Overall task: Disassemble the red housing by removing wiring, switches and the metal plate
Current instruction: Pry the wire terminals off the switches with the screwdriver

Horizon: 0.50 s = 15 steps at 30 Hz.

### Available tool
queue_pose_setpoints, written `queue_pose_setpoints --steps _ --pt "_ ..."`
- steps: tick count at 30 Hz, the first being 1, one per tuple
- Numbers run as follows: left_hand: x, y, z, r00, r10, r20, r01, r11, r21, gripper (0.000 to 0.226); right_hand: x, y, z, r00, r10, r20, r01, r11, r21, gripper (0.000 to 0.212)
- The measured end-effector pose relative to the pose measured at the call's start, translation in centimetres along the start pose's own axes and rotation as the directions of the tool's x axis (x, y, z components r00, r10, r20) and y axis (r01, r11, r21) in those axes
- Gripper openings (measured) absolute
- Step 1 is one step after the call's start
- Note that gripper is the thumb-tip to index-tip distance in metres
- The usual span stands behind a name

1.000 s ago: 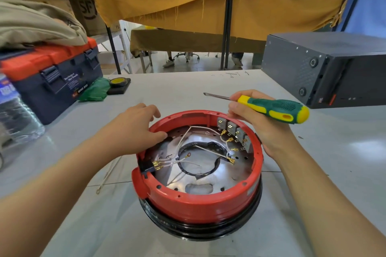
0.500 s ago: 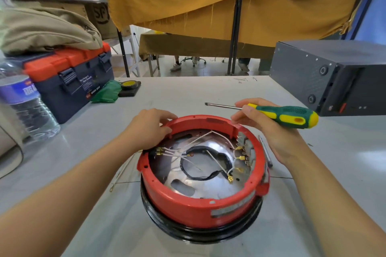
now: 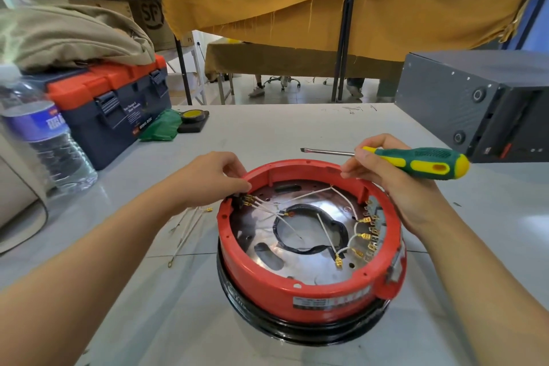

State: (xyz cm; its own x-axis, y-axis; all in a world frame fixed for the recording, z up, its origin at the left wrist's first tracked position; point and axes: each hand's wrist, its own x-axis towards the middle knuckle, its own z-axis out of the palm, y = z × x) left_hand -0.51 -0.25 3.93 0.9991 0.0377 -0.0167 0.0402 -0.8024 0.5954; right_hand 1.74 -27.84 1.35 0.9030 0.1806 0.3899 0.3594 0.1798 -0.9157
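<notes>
The round red housing [image 3: 315, 285] stands on a black ring in the middle of the table. Inside lies a shiny metal plate [image 3: 267, 235] with a black-edged hole, crossed by white wires [image 3: 309, 196] with brass terminals. A row of switches [image 3: 375, 232] lines the right inner wall. My left hand [image 3: 214, 178] grips the housing's far-left rim, fingers by the black connector there. My right hand [image 3: 395, 178] holds a green and yellow screwdriver [image 3: 416, 162] with its blade pointing left above the rim, while the fingers rest on the right rim.
Loose white wires [image 3: 187, 229] lie on the table left of the housing. A water bottle [image 3: 44, 134] and an orange and blue toolbox [image 3: 113, 104] stand at the left, with green cloth and a tape roll [image 3: 193, 116] behind. A dark metal box [image 3: 481, 104] occupies the right.
Both hands have turned the housing clockwise: the switch row moved from the far side to the right side, and the black connector moved from the near left up to the far left.
</notes>
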Motion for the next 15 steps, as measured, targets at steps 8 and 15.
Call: queue_pose_setpoints --steps 8,15 --pt "0.8 0.7 0.7 0.998 0.057 -0.034 -0.058 0.997 -0.049 0.012 0.0 -0.4 -0.3 1.0 -0.015 0.002 0.015 1.0 -0.012 0.017" --pt "3.1 1.6 2.0 0.99 0.135 0.024 -0.131 0.982 -0.14 0.023 0.5 -0.4 -0.7 0.998 -0.024 -0.049 0.025 1.0 0.012 0.024"
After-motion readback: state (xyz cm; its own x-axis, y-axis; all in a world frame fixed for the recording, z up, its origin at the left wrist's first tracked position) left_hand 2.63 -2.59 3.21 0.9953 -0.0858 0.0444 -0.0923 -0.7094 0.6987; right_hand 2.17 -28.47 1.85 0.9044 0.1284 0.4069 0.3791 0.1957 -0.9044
